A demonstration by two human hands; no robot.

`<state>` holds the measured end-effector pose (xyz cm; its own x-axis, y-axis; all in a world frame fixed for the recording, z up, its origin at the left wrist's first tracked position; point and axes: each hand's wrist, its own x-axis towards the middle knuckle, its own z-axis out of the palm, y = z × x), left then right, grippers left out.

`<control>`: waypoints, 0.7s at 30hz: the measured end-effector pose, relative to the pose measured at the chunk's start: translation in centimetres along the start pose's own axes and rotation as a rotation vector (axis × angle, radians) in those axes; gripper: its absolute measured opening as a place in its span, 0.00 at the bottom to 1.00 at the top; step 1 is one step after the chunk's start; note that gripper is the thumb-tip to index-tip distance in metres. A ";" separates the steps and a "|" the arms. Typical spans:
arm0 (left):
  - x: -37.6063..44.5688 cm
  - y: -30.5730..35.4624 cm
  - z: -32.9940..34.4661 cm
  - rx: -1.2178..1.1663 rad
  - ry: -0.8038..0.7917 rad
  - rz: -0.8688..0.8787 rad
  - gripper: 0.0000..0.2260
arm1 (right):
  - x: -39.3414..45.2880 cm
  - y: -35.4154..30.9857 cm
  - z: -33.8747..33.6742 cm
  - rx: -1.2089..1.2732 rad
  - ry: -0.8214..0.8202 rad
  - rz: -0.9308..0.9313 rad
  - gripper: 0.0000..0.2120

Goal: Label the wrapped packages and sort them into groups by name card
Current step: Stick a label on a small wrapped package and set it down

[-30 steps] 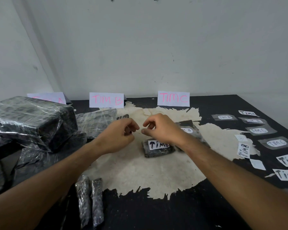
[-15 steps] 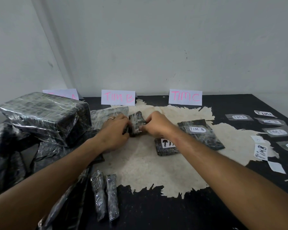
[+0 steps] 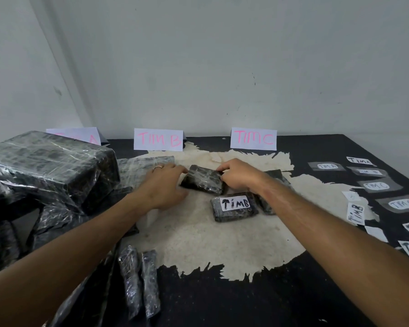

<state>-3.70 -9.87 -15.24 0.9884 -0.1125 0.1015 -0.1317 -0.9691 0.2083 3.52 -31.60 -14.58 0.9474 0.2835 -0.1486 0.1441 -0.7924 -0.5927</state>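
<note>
- Unlabelled small pkg, frame centre, on pale worn patch of desk, just below TIM B card.
- L hand grip curled on its left end, R hand pinching right end; prob. steadying it flat so top face takes a label.
- Labelled TIMB pkg lies just below-right, apart from hands; likely start of B group.
- Loose labels lined up at right edge, within R reach.
- TIM C card upper centre-right.
- Big wrapped pkgs stacked left, unsorted.
</note>
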 end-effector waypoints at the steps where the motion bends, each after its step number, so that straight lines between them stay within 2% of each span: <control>1: 0.3 0.5 0.1 -0.018 -0.003 0.026 0.27 | -0.1 0.2 -0.1 -0.017 -0.001 0.001 0.21; 4: 1.1 2.3 0.5 -0.020 -0.026 0.112 0.28 | -0.4 0.8 -0.3 -0.044 0.065 0.001 0.21; 10: 2.7 7.0 1.0 -0.115 0.056 0.252 0.19 | -2.1 3.1 -2.5 0.035 0.284 -0.077 0.13; 15: 3.7 11.9 1.8 -0.193 0.052 0.384 0.14 | -4.3 7.3 -5.5 0.012 0.370 -0.008 0.13; 21: 6.1 16.4 3.4 -0.259 -0.011 0.446 0.14 | -5.4 14.1 -9.2 -0.045 0.489 0.122 0.08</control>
<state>0.41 -27.24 -14.51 0.8323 -0.5062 0.2258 -0.5537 -0.7402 0.3815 3.03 -49.27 -14.83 0.9795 -0.0907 0.1801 0.0258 -0.8296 -0.5578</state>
